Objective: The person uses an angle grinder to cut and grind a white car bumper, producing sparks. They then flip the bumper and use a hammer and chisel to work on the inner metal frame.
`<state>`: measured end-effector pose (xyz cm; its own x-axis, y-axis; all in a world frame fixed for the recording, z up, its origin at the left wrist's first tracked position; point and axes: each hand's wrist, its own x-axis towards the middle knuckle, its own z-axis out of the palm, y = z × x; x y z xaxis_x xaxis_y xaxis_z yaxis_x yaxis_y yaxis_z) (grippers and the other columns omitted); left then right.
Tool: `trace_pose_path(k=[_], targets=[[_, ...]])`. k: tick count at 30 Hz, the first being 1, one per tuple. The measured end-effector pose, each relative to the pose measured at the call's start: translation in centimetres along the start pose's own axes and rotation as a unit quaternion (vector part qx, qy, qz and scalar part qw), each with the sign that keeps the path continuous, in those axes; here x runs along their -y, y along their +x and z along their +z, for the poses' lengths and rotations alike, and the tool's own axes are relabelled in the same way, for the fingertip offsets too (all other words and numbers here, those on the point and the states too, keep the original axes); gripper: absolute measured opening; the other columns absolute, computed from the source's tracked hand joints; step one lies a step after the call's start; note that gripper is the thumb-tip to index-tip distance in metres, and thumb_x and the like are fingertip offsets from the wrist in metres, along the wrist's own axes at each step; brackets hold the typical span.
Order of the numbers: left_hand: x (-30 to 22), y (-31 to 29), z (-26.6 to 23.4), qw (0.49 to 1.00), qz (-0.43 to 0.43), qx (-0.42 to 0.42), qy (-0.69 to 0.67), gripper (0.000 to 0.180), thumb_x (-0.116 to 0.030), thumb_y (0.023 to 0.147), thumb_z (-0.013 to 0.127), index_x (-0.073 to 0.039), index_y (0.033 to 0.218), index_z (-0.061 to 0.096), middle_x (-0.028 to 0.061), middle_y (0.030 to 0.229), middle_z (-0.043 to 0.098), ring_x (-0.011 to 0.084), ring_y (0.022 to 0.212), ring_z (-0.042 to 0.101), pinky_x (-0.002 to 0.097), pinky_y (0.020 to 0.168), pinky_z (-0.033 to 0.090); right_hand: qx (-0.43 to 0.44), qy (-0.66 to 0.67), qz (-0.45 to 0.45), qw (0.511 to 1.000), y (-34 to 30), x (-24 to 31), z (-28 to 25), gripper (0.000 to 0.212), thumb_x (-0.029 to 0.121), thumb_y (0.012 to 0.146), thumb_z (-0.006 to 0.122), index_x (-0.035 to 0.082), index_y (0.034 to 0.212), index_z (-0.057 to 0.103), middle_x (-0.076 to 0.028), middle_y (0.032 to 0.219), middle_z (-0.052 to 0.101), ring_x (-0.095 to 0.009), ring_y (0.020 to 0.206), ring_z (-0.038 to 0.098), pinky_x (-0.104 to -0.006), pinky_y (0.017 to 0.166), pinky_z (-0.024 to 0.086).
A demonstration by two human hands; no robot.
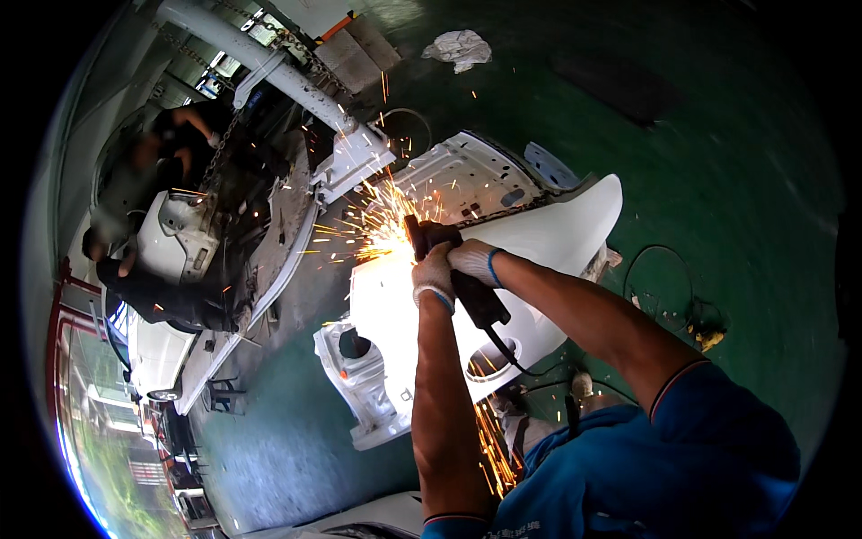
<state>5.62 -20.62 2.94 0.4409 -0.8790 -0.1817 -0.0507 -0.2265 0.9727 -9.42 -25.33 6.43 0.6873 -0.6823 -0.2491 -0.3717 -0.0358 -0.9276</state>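
Gripping a black power tool in left hand and right hand, both gloved and curled around it; holding it at the far left part of a white car panel, with contact lost in glare; throwing sparks far left; trailing a black cable near right; including a crumpled white sheet, far, on green floor.

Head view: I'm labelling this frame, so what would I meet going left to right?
Car wheel, dark stool, bright spark burst, gloved left hand, gloved right hand, yellow object on the floor.
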Motion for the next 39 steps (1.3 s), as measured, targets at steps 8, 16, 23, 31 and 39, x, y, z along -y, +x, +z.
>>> trace_pose_path(k=[8, 16, 23, 31, 39], targets=[[-7.2, -4.0, 3.4, 0.977, -0.164, -0.03, -0.132, 0.033, -0.013, 0.101, 0.059, -0.004, 0.131, 0.07, 0.0128, 0.119, 0.074, 0.0259, 0.103, 0.073, 0.0373, 0.087, 0.06, 0.015, -0.152, -0.076, 0.985, -1.2, 0.6, -1.6, 0.019, 0.004, 0.081, 0.074, -0.001, 0.099, 0.074, -0.026, 0.103, 0.075, -0.039, 0.097, 0.076, -0.0451, 0.081, 0.061], [-4.8, -2.6, 1.6, 0.973, 0.05, 0.084, 0.211, 0.045, -0.017, 0.094, 0.069, -0.006, 0.137, 0.066, 0.0129, 0.129, 0.072, 0.0254, 0.116, 0.07, 0.0343, 0.097, 0.056, -0.018, 0.007, 0.071, 0.997, -1.4, 2.0, -2.1, 0.033, 0.017, 0.087, 0.063, -0.005, 0.109, 0.075, -0.025, 0.106, 0.076, -0.035, 0.094, 0.076, -0.0456, 0.08, 0.059], [0.3, 2.0, -3.6, 0.997, 0.014, 0.068, 0.029, 0.039, -0.025, 0.105, 0.058, -0.005, 0.137, 0.067, 0.013, 0.12, 0.073, 0.0283, 0.108, 0.07, 0.0388, 0.091, 0.059, -0.005, 0.181, 0.083, 0.98, -4.0, 6.2, -0.7, 0.043, 0.024, 0.085, 0.059, -0.005, 0.114, 0.075, -0.021, 0.101, 0.076, -0.03, 0.087, 0.073, -0.0427, 0.078, 0.058], [-5.6, -1.1, 2.8, 0.938, -0.22, 0.045, -0.265, 0.034, -0.026, 0.101, 0.064, -0.004, 0.125, 0.071, 0.0135, 0.108, 0.073, 0.0298, 0.101, 0.071, 0.0425, 0.085, 0.061, -0.038, 0.178, 0.098, 0.978, -3.6, 4.4, -2.6, 0.041, 0.023, 0.084, 0.059, -0.004, 0.11, 0.076, -0.02, 0.098, 0.076, -0.029, 0.085, 0.073, -0.0424, 0.076, 0.057], [-0.5, 2.2, -3.3, 0.992, -0.051, 0.085, -0.073, 0.031, -0.023, 0.1, 0.064, -0.004, 0.123, 0.072, 0.0135, 0.107, 0.073, 0.0293, 0.1, 0.071, 0.0416, 0.084, 0.061, -0.026, 0.193, 0.057, 0.979, -5.2, 7.1, -1.0, 0.039, 0.022, 0.085, 0.06, -0.003, 0.11, 0.076, -0.021, 0.101, 0.076, -0.029, 0.087, 0.072, -0.0415, 0.077, 0.057]])
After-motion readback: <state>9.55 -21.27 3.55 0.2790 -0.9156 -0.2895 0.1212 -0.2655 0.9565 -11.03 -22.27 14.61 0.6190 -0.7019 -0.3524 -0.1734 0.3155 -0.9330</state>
